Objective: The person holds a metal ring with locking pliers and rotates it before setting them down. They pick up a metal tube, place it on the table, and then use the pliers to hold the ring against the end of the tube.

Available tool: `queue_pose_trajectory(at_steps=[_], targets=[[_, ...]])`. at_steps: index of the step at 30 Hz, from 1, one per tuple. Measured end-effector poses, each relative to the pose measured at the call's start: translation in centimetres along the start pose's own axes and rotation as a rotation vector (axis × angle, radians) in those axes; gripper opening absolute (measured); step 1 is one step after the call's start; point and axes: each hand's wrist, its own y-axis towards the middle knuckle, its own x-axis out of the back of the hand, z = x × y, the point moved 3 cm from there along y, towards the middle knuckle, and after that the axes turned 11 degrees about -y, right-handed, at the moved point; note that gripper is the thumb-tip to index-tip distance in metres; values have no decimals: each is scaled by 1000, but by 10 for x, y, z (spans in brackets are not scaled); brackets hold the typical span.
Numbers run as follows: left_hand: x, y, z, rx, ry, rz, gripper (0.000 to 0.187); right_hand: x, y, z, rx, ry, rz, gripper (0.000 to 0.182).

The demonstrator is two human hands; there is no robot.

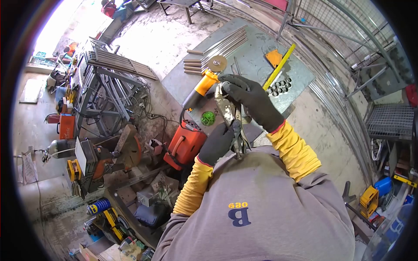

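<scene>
Locking pliers (224, 105) btw both hands, long axis roughly fwd; L hand (219, 142) gripping handles, R hand (247, 95) nearer far end, can't tell if pinching.

Dark gloves (262, 108) with red cuff edges (277, 128) cover both hands at the grip. Behind them run gathered yellow oversleeves (298, 150); farther back, a grey-brown sweatshirt (287, 213) bears a navy B (239, 217) and yellow digits (238, 205), probably 089.
</scene>
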Motion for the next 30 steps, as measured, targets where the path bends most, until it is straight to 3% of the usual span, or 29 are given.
queue_pose_trajectory(at_steps=[1,3,6,8,10,12,15,19,21,22,24,26,28,30], targets=[[-1,3,1,86,64,11,41,0,2,-11,-27,53,-78,41],[-12,4,-1,42,-29,70,36,-2,2,-19,-4,188,-199,34],[-24,-9,-31,78,-61,127,23,-6,5,-12,-12,107,-346,30],[-28,1,-9,-1,-197,93,22,-9,7,-8,-9,66,-370,28],[-33,9,-3,42,-225,77,22,-14,9,-4,102,97,-383,28],[-37,12,-8,-88,-207,46,21,-14,5,0,98,34,-407,27],[-37,2,-22,-68,-68,-47,20,-12,0,3,135,45,-433,27],[-26,3,-24,49,-37,-16,21,-12,-4,9,122,25,-313,26],[-21,6,3,2,-521,230,33,-18,0,6,62,116,-120,26],[-16,4,10,3,-518,232,33,-17,1,8,63,117,-124,26],[-7,-3,12,-76,-391,250,54,-18,4,17,36,84,54,27],[1,-10,6,-36,-443,241,62,-6,11,26,38,39,65,30],[4,-14,2,4,-500,235,70,10,18,39,95,-184,153,34],[3,-16,-2,39,-884,298,78,21,22,45,75,-159,215,39]])
